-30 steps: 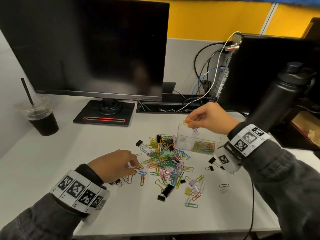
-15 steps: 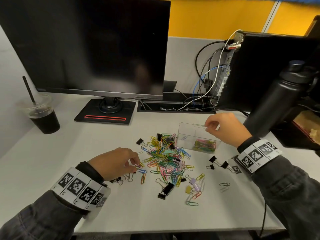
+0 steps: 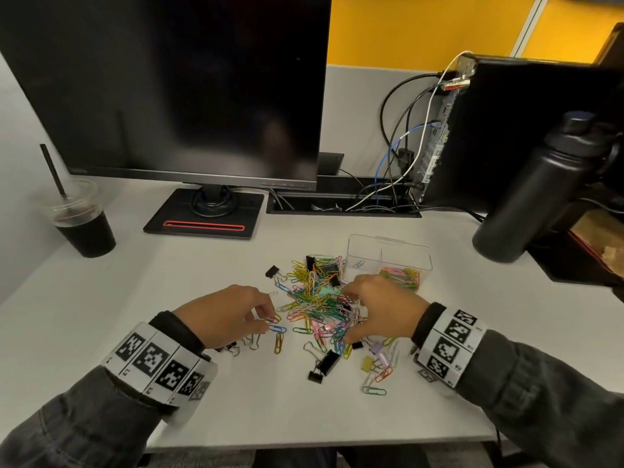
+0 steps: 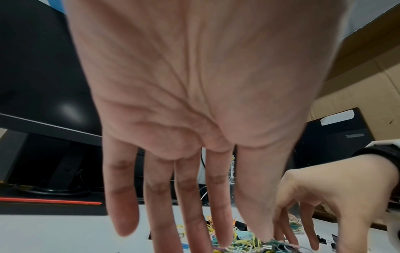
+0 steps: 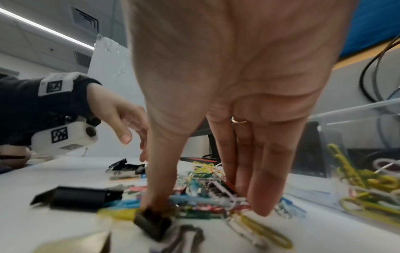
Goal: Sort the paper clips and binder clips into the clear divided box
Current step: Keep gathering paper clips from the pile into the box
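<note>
A heap of coloured paper clips (image 3: 314,305) mixed with black binder clips (image 3: 327,363) lies mid-desk. Behind it to the right stands the clear divided box (image 3: 388,243); its front right compartment holds several paper clips (image 3: 401,276), and its left one holds a single clip. My right hand (image 3: 349,315) is spread over the heap's right side, straight fingers (image 5: 259,196) and thumb pressing into the clips. The thumb touches a small black binder clip (image 5: 151,222). My left hand (image 3: 266,320) rests at the heap's left edge, with fingertips (image 4: 220,236) on loose clips and nothing held.
A black monitor (image 3: 189,89) on its stand (image 3: 206,217) fills the back. An iced drink cup with a straw (image 3: 81,228) is at far left. A black bottle (image 3: 526,204), a computer and cables (image 3: 398,157) crowd the back right. Stray clips (image 3: 374,390) lie near the front.
My right hand came down and back from the box to the right side of the heap, without the yellow clip it pinched earlier. The left hand has stayed at the heap's left edge.
</note>
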`<state>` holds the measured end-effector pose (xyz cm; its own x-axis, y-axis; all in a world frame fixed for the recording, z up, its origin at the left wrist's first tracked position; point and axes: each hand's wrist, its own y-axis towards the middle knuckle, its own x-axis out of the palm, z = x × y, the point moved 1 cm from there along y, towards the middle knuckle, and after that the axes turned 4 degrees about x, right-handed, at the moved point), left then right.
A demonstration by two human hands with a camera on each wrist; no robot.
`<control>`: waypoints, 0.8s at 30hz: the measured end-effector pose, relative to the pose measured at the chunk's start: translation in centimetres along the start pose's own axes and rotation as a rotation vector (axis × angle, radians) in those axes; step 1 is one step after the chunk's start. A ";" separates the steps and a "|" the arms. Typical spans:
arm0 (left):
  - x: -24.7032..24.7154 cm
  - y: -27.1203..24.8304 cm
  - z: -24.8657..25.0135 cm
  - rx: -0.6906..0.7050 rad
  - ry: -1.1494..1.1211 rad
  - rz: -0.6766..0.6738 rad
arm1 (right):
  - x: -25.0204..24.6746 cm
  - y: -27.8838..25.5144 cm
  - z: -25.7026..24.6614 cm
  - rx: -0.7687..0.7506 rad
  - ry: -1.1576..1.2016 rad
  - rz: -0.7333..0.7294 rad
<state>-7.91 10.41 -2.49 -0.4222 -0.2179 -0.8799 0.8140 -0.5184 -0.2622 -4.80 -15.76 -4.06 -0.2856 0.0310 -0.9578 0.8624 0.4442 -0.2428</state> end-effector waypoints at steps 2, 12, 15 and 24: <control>0.0 0.0 0.0 0.001 -0.001 0.000 | 0.6 0.5 -0.5 0.008 -0.002 0.002; -0.1 -0.1 -0.3 -0.007 -0.013 0.002 | -0.3 1.1 0.6 0.048 0.249 0.116; 0.1 0.1 -0.3 -0.002 -0.016 -0.001 | -1.0 0.8 1.5 0.046 0.305 0.130; -0.1 0.1 1.6 0.107 -0.132 0.184 | -1.8 0.0 3.0 0.016 0.514 0.124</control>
<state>-8.43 9.08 -1.82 -0.3252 -0.4195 -0.8475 0.8379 -0.5433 -0.0525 -3.03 -18.56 -2.77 -0.3454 0.5193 -0.7817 0.9079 0.3956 -0.1384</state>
